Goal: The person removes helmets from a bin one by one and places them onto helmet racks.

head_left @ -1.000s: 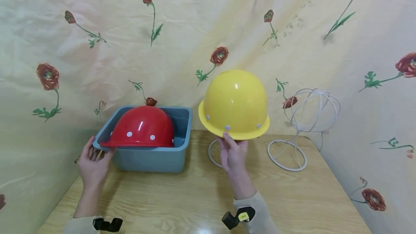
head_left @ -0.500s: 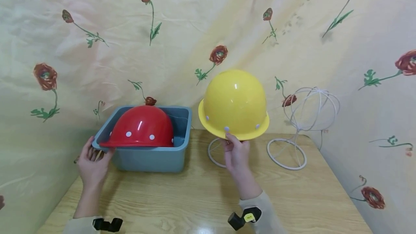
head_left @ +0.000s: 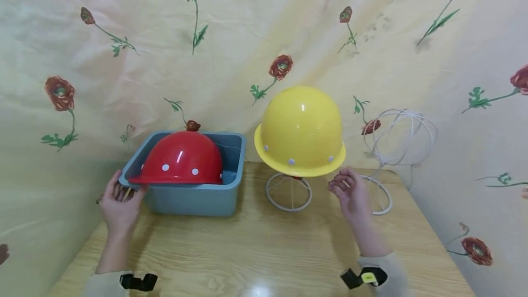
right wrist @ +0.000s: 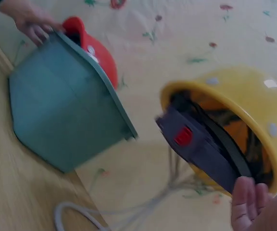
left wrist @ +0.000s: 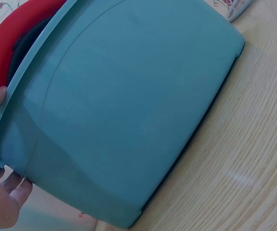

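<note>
At the left, a red hard hat sits in a blue-grey plastic tub, its brim over the front rim. My left hand grips the tub's front left corner; in the left wrist view the thumb lies at the rim, fingers curled beneath the corner. A yellow hard hat rests on a white wire stand, whose round base shows below it. Beside the hat's lower right brim is my right hand, fingers loosely bent, holding nothing. Inside the yellow hat, a dark headband with a red knob shows.
A second white wire stand with a globe-shaped cage stands bare at the right, partly behind my right hand. Flower-patterned cloth covers the wall close behind the wooden table.
My right hand has let go of the yellow hard hat's front brim and moved right, to beside it. The hat stays in place on its stand. The left hand keeps its grip.
</note>
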A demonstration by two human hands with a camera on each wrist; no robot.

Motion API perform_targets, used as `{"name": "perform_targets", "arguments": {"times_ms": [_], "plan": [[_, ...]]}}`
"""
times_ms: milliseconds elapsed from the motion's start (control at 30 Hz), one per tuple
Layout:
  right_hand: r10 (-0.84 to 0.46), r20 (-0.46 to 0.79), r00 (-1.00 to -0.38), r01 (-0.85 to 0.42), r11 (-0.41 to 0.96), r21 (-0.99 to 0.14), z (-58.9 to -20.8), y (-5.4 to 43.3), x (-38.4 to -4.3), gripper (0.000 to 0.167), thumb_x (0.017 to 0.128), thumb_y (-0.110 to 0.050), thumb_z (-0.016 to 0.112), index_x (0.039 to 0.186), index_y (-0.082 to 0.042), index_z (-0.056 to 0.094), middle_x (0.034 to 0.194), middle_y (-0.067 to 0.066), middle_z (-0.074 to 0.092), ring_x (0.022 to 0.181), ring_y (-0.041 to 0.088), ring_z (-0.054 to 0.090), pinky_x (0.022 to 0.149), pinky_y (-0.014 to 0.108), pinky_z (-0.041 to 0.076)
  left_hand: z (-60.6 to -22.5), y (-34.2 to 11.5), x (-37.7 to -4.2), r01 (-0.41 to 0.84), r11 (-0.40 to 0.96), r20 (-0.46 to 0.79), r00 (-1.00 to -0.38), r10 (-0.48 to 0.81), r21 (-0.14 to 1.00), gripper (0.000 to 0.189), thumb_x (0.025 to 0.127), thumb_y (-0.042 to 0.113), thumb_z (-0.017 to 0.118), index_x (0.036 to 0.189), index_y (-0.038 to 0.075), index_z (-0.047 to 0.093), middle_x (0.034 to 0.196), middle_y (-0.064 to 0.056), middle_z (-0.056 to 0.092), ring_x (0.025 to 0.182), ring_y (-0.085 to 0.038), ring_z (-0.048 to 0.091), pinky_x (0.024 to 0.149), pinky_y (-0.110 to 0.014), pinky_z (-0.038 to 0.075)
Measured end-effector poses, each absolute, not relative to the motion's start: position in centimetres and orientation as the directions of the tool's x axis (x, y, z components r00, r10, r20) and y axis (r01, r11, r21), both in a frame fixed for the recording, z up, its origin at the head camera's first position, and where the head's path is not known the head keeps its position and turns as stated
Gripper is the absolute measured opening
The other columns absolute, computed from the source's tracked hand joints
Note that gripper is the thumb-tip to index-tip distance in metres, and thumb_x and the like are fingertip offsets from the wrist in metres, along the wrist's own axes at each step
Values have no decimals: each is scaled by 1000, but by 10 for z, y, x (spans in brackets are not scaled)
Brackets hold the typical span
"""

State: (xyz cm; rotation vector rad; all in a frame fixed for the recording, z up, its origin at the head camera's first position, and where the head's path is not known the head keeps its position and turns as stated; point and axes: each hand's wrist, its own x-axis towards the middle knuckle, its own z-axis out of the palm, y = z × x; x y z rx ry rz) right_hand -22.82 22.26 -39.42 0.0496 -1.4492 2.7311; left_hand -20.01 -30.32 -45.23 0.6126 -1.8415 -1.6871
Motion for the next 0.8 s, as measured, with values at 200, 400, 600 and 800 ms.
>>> {"name": "perform_targets", "arguments": {"times_ms": [200, 400, 600, 800], "plan": [[-42, 40, -998, -19, -412, -911, -381, 253, -248, 25, 113, -18, 51, 101, -15, 73, 99, -5, 76, 93, 8, 74, 92, 21, 64, -451, -304, -200, 24, 127, 103, -737, -668, 992, 80, 96, 29, 81, 165, 30, 41, 171, -4, 42, 156, -32, 43, 124, -47, 41], [-75, -5, -997, 36, -414, -910, -375, 261, -254, 21, 110, -14, 58, 100, -13, 77, 104, -3, 76, 97, 9, 75, 93, 21, 64, -451, -301, -199, 10, 136, 98, -749, -656, 991, 81, 96, 30, 80, 166, 28, 39, 171, -4, 42, 156, -32, 43, 124, -47, 41], [-69, -31, -997, 58, -431, -901, -371, 260, -254, 16, 107, -12, 63, 100, -13, 77, 103, -2, 76, 96, 8, 76, 91, 18, 64, -449, -301, -199, 34, 120, 106, -743, -661, 992, 80, 95, 28, 81, 165, 27, 41, 170, -5, 43, 156, -33, 44, 125, -48, 41], [-77, -48, -996, 77, -440, -895, -371, 255, -254, 18, 107, -10, 64, 96, -13, 77, 98, -2, 74, 92, 8, 73, 90, 16, 63, -447, -302, -199, 39, 113, 105, -739, -666, 993, 80, 95, 27, 82, 164, 26, 42, 170, -7, 44, 155, -34, 45, 125, -48, 41]]}}
